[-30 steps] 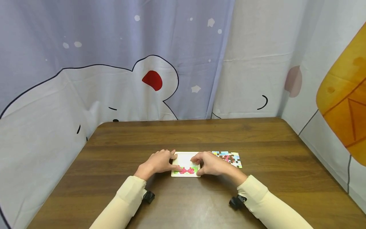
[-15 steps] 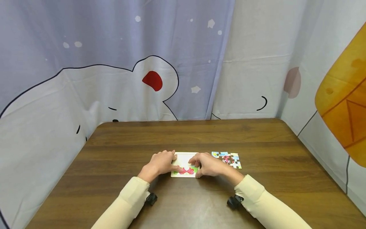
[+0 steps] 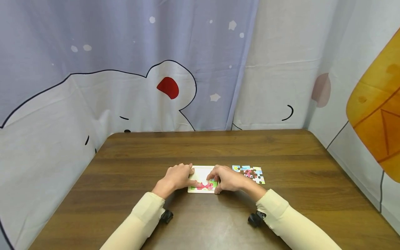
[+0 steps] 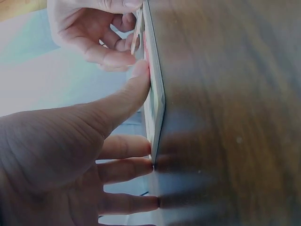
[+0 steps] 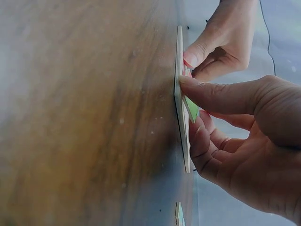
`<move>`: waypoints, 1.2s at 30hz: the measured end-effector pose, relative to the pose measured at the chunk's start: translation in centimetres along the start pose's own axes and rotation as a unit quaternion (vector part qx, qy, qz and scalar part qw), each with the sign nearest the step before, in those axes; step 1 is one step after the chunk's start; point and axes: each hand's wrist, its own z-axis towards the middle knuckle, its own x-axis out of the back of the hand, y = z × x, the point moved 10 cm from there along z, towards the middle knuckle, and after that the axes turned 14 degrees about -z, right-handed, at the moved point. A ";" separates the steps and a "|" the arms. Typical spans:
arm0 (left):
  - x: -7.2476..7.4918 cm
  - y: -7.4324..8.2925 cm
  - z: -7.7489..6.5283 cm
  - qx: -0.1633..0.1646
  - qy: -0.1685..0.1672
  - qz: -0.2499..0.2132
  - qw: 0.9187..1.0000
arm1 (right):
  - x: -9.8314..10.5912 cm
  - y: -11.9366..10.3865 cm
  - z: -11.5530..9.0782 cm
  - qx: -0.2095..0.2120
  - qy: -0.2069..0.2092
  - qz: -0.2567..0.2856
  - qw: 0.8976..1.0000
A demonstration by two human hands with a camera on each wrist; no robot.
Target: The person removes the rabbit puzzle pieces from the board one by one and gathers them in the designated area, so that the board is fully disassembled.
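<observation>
A pale rectangular puzzle tray lies on the table between both hands, its near part covered in pink and green pieces. My left hand stays at the tray's left side. Its thumb presses on the printed pieces, while the straight, spread fingers touch the tray's edge and the tabletop. From the right, my right hand pinches a green-edged puzzle piece between thumb and fingertips. That piece tilts up from the tray, close over its near right corner. The right fingers partly cover it in the head view.
Several joined puzzle pieces in blue, pink and white lie just right of the tray, partly behind the right hand. The brown wooden table ends at a patterned curtain at the back.
The piece under my right fingers has shifted and tilted up from the pink and green row. Both hands stay in nearly the same spots, and the left thumb keeps pressing.
</observation>
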 end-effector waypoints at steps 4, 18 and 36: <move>-0.1 0.0 0.0 0.000 0.000 0.003 1.000 | -0.1 0.0 0.0 0.007 -0.004 0.005 1.000; 0.0 0.2 0.0 -0.003 0.000 0.004 1.000 | 0.1 0.0 0.1 0.023 0.003 0.009 1.000; 0.0 0.1 -0.1 -0.001 -0.001 0.001 1.000 | -0.3 0.3 0.1 0.022 -0.023 0.082 0.996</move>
